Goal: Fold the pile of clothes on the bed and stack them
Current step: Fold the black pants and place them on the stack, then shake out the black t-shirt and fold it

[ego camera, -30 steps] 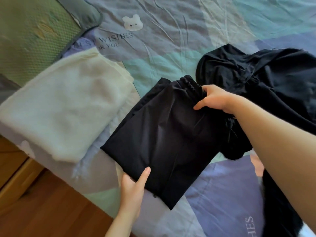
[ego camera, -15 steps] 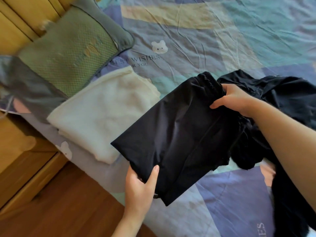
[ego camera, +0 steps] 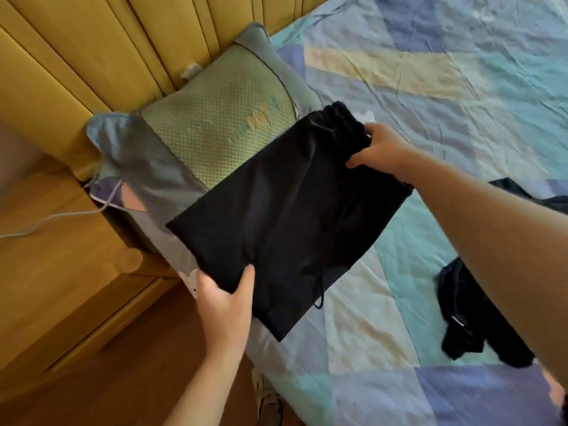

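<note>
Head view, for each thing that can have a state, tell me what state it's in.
Folded black garment: folded flat, held by both hands.
Left hand: grips the garment's near corner.
Right hand: grips its gathered waistband end.
Black clothes pile: unfolded, crumpled on the bed.
Green pillow: lying against the headboard.

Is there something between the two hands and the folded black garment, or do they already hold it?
Nothing visible stands between them. The left hand grips the near corner of the folded black garment, thumb on top. The right hand grips the far, elastic-waist end. The garment is lifted, partly in front of the green pillow.
</note>
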